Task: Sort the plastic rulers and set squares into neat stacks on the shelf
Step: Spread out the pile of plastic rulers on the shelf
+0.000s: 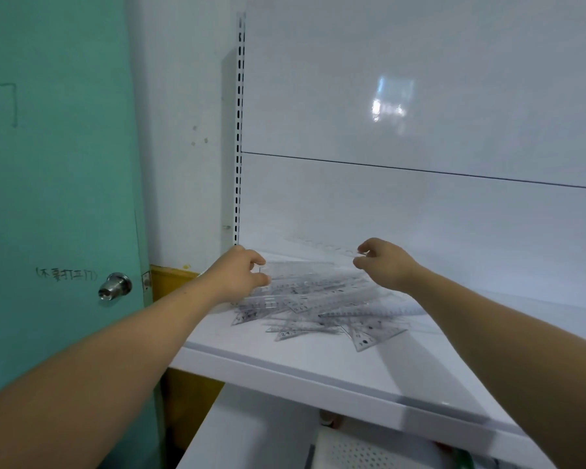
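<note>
**Lifting one ruler clear of the heap**

From my remote seat I saw both hands out over the white metal shelf [318,374], above the jumbled heap of transparent plastic rulers and set squares [318,309] that lay toward its left rear. The left hand [241,275] had thumb and forefinger closed in a pinch on the near-left end of a clear plastic ruler [305,265], its other fingers curled. The right hand [386,265] pinched clear plastic at the far-right end in the same way. I took it for the same ruler held across the heap, though the see-through material against the white back panel [420,214] left me unsure.

I judged the sorting barely started: I could make out no neat stack anywhere on the shelf, and the bare stretch to the right of the heap looked the natural place for one.

To do this lift well, I reckoned the ruler had to come up level, both ends together, so it would not drag neighbours along. Smooth plastic laid flat on plastic clings and slides. A triangular clear set square [372,336] lay near the front of the heap and could have skated toward the shelf edge if the heap were jostled. I would have set the ruler down parallel to the back panel, to give later ones a straight reference.
</note>
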